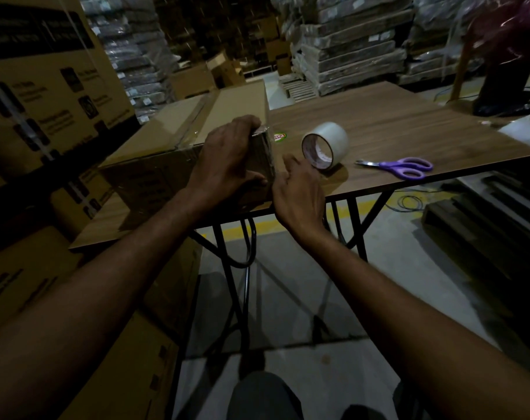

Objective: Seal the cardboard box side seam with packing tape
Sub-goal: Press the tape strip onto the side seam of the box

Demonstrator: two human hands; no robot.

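Observation:
A long flat cardboard box lies on the wooden table, its near right corner wrapped in shiny clear tape. My left hand grips that corner, fingers curled over the top edge and thumb pressing on the near face. Just right of the corner, my right hand hovers at the table's front edge with loosely bent fingers, holding nothing I can see. A roll of clear packing tape stands on its edge on the table, right beside my right hand's fingertips.
Purple-handled scissors lie right of the tape roll. A small round sticker sits near the box corner. Large printed cartons stack up at the left. Wrapped pallets fill the background. Black table legs and a yellow floor line lie below.

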